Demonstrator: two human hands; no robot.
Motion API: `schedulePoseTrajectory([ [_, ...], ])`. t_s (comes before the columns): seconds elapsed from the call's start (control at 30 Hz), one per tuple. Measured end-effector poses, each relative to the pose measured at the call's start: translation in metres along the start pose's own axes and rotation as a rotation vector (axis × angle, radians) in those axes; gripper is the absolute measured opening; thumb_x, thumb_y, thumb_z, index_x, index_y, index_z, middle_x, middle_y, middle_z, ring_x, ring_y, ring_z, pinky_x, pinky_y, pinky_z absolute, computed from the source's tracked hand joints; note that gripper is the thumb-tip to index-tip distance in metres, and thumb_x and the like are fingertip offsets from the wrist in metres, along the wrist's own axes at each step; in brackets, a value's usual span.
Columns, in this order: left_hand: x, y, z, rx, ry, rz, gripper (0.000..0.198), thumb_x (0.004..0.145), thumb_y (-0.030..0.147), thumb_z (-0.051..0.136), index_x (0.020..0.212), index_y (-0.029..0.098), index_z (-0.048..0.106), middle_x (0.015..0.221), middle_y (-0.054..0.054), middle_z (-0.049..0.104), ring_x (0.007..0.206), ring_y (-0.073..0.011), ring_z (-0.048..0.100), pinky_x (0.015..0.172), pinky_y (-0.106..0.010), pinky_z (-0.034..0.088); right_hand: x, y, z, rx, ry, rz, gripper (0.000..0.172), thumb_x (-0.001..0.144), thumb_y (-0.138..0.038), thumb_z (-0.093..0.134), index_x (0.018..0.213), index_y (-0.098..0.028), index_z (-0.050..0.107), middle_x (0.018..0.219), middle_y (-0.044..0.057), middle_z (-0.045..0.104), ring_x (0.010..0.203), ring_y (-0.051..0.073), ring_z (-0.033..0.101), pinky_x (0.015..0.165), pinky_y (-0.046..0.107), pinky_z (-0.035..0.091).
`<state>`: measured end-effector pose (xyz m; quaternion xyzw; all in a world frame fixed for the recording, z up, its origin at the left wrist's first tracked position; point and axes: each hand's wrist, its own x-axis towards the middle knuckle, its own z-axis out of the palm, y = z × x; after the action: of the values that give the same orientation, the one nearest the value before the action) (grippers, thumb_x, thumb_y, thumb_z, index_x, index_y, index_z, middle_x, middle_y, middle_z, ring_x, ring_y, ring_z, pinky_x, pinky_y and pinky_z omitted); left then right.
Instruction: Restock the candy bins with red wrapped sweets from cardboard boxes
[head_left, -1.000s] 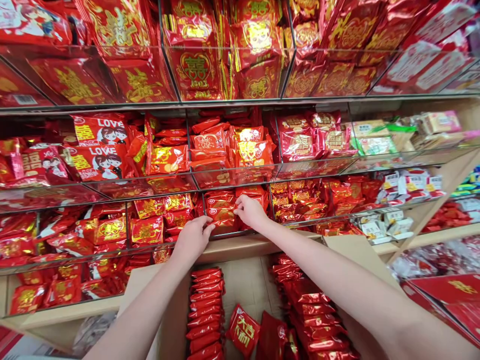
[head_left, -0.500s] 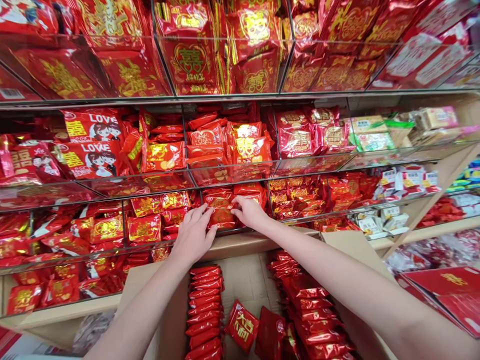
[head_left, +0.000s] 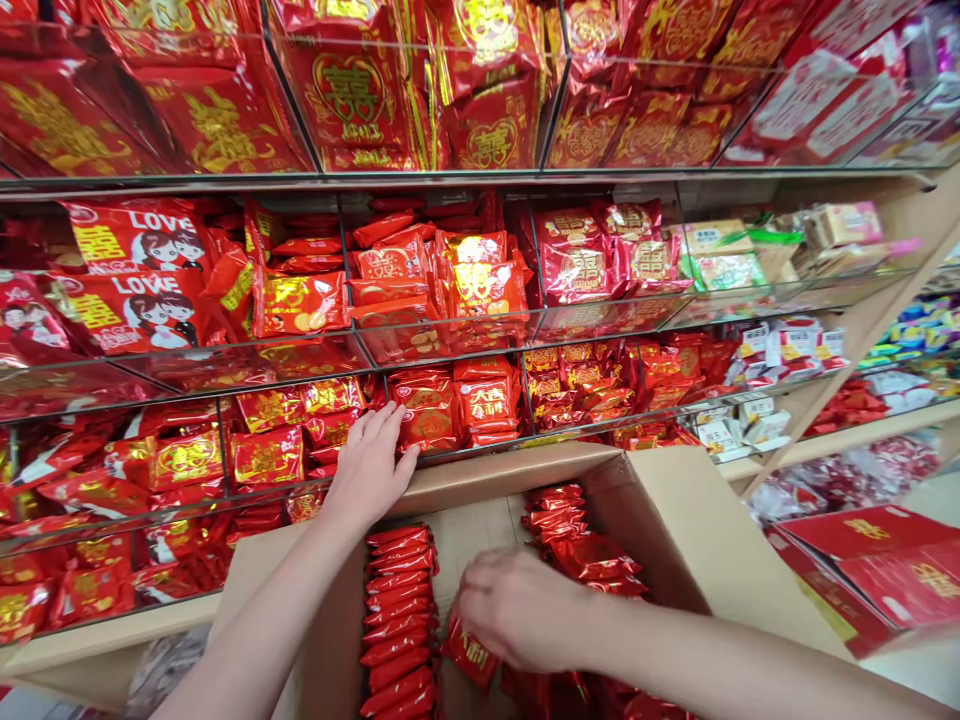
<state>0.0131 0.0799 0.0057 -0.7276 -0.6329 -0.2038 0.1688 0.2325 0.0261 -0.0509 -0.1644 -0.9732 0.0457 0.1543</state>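
My left hand (head_left: 373, 462) rests at the front of the lower shelf compartment, fingers stretched out beside the standing red packets (head_left: 429, 412) and touching the nearest one's edge. Down inside the cardboard box (head_left: 510, 475), my right hand (head_left: 525, 608) is slightly blurred, its fingers bent onto a red packet with gold characters (head_left: 471, 652). That packet lies tilted on the box floor, partly covered by the hand. A neat row of red packets (head_left: 399, 620) lines the box's left side. Another stack of red packets (head_left: 589, 555) runs along its right side, partly behind my forearm.
Clear dividers and front strips split the shelves, which hold many red and gold packets (head_left: 484, 280). White packets (head_left: 750, 425) sit at the lower right. A box flap (head_left: 720, 540) juts out to the right, beside a red carton (head_left: 885, 570).
My right hand has left the shelf compartment and come down into the box onto the loose packet. A packet it covered on the shelf now shows. My left hand stays at the shelf.
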Motion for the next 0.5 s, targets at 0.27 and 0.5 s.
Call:
schedulePoseTrajectory([
  [0.27, -0.001, -0.006, 0.007, 0.003, 0.039, -0.031, 0.06, 0.083, 0.042, 0.04, 0.131, 0.006, 0.04, 0.138, -0.018, 0.038, 0.127, -0.0327, 0.031, 0.104, -0.046, 0.026, -0.006, -0.012, 0.107, -0.024, -0.678, 0.603, 0.059, 0.059, -0.016, 0.071, 0.115, -0.009, 0.056, 0.108, 0.022, 0.06, 0.098, 0.036, 0.056, 0.078, 0.047, 0.045],
  [0.5, -0.001, -0.006, 0.007, 0.002, 0.057, -0.032, 0.059, 0.083, 0.042, 0.039, 0.13, 0.006, 0.04, 0.132, -0.023, 0.042, 0.125, -0.0298, 0.036, 0.102, -0.046, 0.03, -0.004, -0.011, 0.125, 0.263, -0.529, 0.837, 0.083, 0.055, -0.043, 0.075, 0.125, -0.008, 0.046, 0.11, 0.019, 0.061, 0.112, 0.036, 0.049, 0.099, 0.051, 0.026],
])
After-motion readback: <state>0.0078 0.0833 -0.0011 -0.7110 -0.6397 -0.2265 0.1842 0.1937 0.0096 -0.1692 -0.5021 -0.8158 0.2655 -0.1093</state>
